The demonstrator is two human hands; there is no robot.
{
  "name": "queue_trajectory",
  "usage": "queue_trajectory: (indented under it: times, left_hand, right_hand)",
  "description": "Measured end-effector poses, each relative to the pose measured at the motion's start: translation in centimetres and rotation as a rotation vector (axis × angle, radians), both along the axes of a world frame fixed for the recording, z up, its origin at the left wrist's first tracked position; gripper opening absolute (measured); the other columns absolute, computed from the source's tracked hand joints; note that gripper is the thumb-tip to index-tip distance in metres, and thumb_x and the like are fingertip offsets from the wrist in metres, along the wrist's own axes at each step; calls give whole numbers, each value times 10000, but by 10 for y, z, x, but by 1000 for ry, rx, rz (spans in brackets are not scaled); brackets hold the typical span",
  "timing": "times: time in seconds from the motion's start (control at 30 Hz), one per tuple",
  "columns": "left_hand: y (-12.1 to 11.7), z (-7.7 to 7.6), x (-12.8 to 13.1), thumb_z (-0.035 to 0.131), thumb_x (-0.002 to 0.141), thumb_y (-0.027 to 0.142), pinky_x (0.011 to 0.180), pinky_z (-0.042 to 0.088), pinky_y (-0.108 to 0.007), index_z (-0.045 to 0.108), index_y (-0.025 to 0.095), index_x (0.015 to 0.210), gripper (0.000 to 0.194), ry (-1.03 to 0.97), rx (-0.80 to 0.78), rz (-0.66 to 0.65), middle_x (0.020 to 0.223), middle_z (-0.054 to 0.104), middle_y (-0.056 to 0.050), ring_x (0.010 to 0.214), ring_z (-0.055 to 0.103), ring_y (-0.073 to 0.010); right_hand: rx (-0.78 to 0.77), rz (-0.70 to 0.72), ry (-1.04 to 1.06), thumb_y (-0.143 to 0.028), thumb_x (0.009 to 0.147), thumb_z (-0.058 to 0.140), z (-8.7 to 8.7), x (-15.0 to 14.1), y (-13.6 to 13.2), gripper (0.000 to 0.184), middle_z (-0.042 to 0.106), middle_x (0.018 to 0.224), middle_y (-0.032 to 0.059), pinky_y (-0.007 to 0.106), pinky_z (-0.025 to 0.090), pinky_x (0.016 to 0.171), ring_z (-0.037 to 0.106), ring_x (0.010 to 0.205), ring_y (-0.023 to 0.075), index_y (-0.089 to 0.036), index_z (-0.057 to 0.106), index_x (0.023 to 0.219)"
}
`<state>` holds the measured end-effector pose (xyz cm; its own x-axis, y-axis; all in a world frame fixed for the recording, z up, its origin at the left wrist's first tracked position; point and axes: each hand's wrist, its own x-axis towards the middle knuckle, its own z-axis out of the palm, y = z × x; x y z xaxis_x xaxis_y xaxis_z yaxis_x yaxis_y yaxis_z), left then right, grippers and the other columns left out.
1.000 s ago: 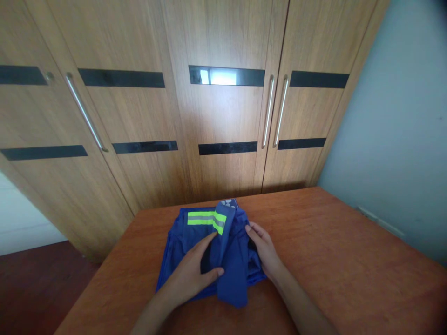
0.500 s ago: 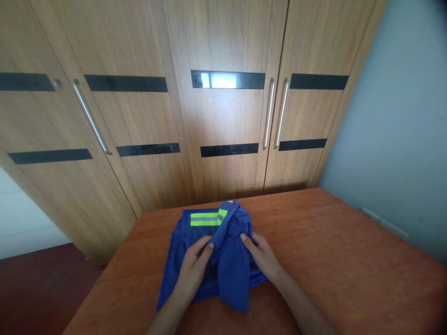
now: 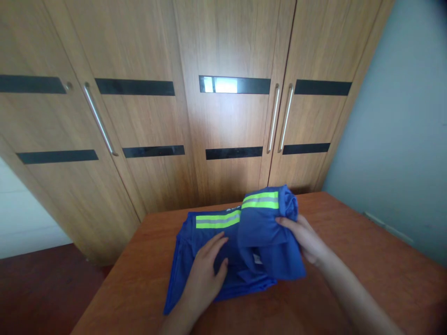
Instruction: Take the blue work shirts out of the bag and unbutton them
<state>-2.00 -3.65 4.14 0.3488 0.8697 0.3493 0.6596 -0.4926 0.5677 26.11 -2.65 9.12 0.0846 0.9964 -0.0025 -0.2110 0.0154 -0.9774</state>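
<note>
Room: a wooden wardrobe with long metal handles and black inlay strips fills the background; a pale grey wall stands to the right.
Surface: a reddish-brown tabletop, its far edge close to the wardrobe doors.
Garment: a blue work garment with yellow-and-grey reflective stripes lies part-folded near the far edge of the tabletop, left of the middle.
Left hand: the left hand lies flat on the garment's near left part, fingers spread and pressing down, gripping nothing.
Right hand: the right hand has its fingers closed on a bunched, striped section of the garment, held lifted above the right side of the pile.
Relation: the lifted section sits right of and above the flat part; its stripe runs left to right, roughly in line with the stripe below. The right hand is the nearer to it.
</note>
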Motion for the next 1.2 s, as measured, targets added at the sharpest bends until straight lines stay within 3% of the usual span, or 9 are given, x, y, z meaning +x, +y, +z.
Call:
queue_trajectory:
  times: [0.1,0.17,0.3,0.37,0.5,0.63,0.8,1.0,1.2]
  left_hand:
    - [11,-4,-16,527,800,198,1114,310,-475,520,198,1312,512,242,-1,107,1451,446,-104,1348,383,-261]
    - [12,-5,-24,568,758,208,1122,275,-503,524,201,1317,561,387,-32,142,1469,421,-109,1373,338,-290]
    - [10,-3,-27,545,757,208,1120,264,-490,505,232,1341,586,533,-61,152,1503,372,-90,1390,305,-281]
    - [9,-3,-26,515,769,188,1108,284,-476,505,239,1341,574,550,-42,143,1499,382,-85,1385,316,-273]
    - [13,-6,-27,455,785,120,1069,329,-479,533,238,1314,547,533,29,143,1456,448,-81,1345,380,-272]
    - [16,-6,-29,446,785,78,1021,373,-480,580,246,1261,523,495,52,147,1411,507,-74,1297,440,-272]
    - [17,-6,-30,438,844,120,993,400,-488,639,246,1186,417,452,59,145,1351,569,-68,1257,491,-278]
    - [13,0,-37,397,897,183,1012,419,-419,657,233,1161,374,318,71,144,1251,649,-51,1192,560,-226]
    - [-16,22,-40,415,895,239,998,418,-412,689,283,1073,330,227,-52,38,1049,731,-33,991,653,-225]
  right_hand:
    - [-115,-58,-54,-333,737,675,16,58,8,374,736,1000,106,446,560,813,704,875,288,-168,658,1072]
    - [-123,-129,-212,-360,768,620,12,93,13,356,729,1026,99,436,574,775,706,872,281,-193,654,1081]
    - [-44,-207,-785,-343,808,542,-23,138,18,289,739,969,83,346,556,807,701,871,235,-209,670,1030]
    - [-56,-213,-931,-347,793,560,-42,148,17,326,742,893,99,378,552,797,698,854,257,-181,665,1054]
    - [-40,-195,-1038,-205,698,585,-69,143,17,424,707,1048,144,469,479,931,645,1020,310,-139,649,1112]
    - [244,37,-1319,-30,551,487,-93,108,12,733,498,1394,126,458,294,1115,421,1313,277,-162,573,1267]
    - [400,206,-1373,8,603,404,-114,69,3,757,494,1404,102,414,308,1123,429,1311,214,-159,522,1332]
    - [377,177,-1280,-41,753,367,-107,72,-9,565,594,1306,59,394,356,1094,520,1235,196,-208,609,1236]
    - [300,236,-1184,-112,783,413,-88,88,-32,471,678,1174,48,430,434,1005,610,1111,248,-273,671,1143]
